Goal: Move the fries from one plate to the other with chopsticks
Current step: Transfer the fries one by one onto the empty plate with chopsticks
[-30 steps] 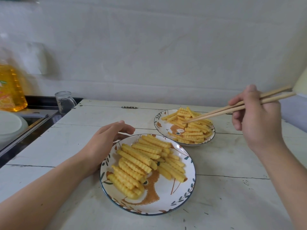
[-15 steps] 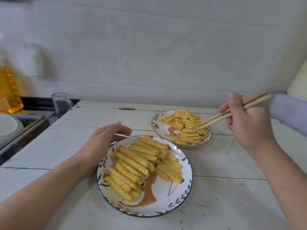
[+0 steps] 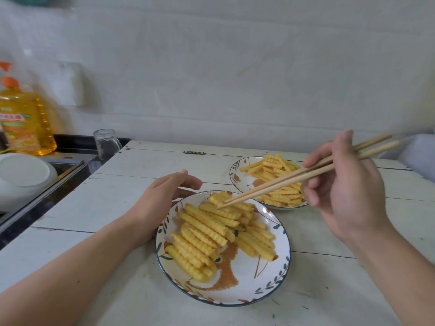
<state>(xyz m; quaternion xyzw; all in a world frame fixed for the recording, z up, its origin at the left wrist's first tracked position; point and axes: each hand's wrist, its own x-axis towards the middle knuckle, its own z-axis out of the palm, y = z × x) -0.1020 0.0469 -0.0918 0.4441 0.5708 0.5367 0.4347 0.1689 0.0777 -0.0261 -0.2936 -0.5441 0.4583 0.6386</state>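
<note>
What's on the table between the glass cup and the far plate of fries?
Just bare white table between the glass cup and the far plate, in the head view.

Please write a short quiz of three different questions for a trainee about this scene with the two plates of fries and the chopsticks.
1. True or false: the chopsticks are held by the left hand.
2. Over which plate are the chopstick tips: A) near plate, B) far plate?
3. Fill in: the left hand rests beside the near plate's ___ rim.

Key: 1. False, the right hand holds them. 2. A, at the top fries. 3. Left.
</note>
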